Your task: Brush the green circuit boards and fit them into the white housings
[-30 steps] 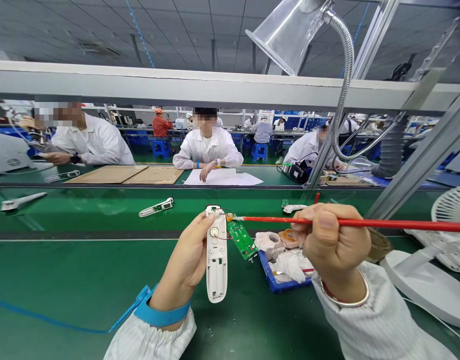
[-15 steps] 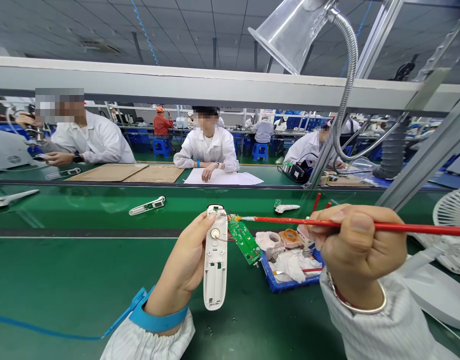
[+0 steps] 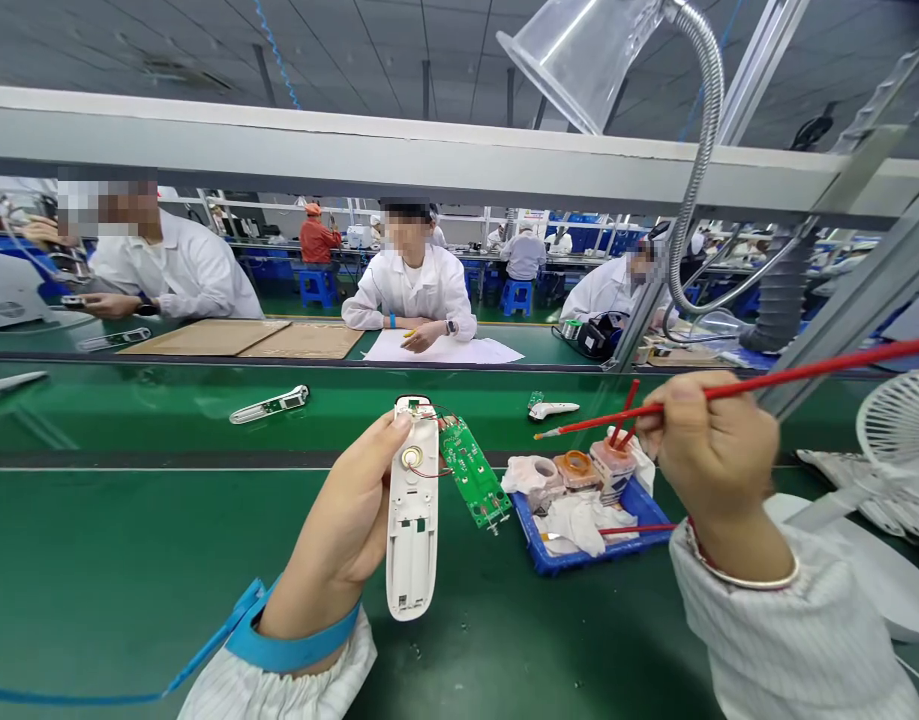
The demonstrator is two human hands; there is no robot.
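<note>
My left hand [image 3: 335, 500] grips a long white plastic housing [image 3: 412, 530], open side up, with a small round metal disc [image 3: 412, 458] set near its top. A green circuit board [image 3: 470, 470] hangs beside the housing, joined to it by thin wires and touching neither hand. My right hand [image 3: 718, 440] pinches a red-handled brush [image 3: 774, 378] whose fine tip points down-left, above the near side of a blue tray [image 3: 549, 558]. That tray holds white cloth, tape rolls and a jar [image 3: 613, 470] with red sticks.
Two similar housings [image 3: 268, 404] lie farther along the green bench [image 3: 166, 520]. A white desk fan [image 3: 901, 430] stands at right. A clear lamp shade [image 3: 579, 50] hangs overhead on a metal gooseneck. Co-workers sit across a metal rail.
My right hand has risen and the brush now slants, its tip drawn rightward away from the board and over the tray. My left hand still grips the housing.
</note>
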